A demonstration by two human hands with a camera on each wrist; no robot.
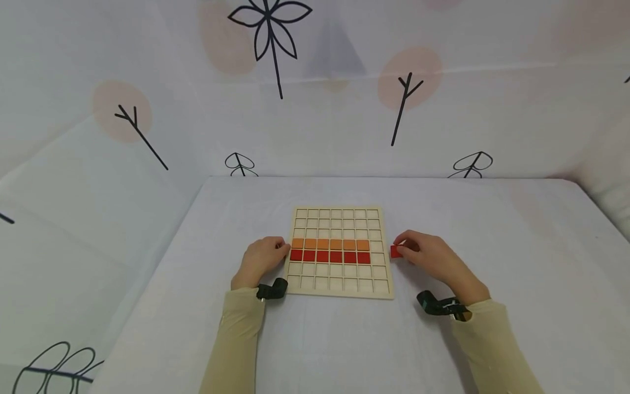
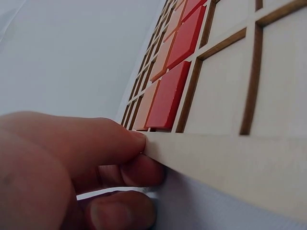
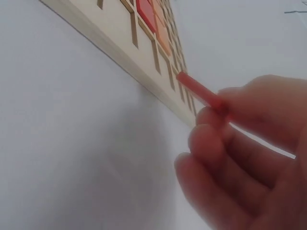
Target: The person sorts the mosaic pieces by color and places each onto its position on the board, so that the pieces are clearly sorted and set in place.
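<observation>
While our left hand (image 1: pixel 261 261) rests curled against the left edge of the wooden grid board (image 1: pixel 339 290), its fingertips (image 2: pixel 136 143) touching the board's side wall, our right hand (image 1: pixel 433 257) holds a red tile (image 1: pixel 396 251) pinched between thumb and fingers, just beside the board's right edge. The two hands sit well apart, one on each side of the board, both low on the cloth-covered surface (image 1: pixel 320 339).

The relation that matters is this: the red tile lies to the right of the board, level with the red row (image 1: pixel 330 256), and the one open cell at that row's right end (image 1: pixel 376 258) is just to the left of the tile. Our right hand is plainly the nearer one to that cell; the left is on the far side of the board. In the right wrist view the tile shows edge-on as a thin red strip, its flat face tilted rather than lying level with the board.

Counting: one board, seven cells across; one orange row (image 1: pixel 330 244) of six tiles; directly beneath it six red tiles; one loose red tile in hand. The last column is bare in both coloured rows. We see no other loose tiles on the surface.
</observation>
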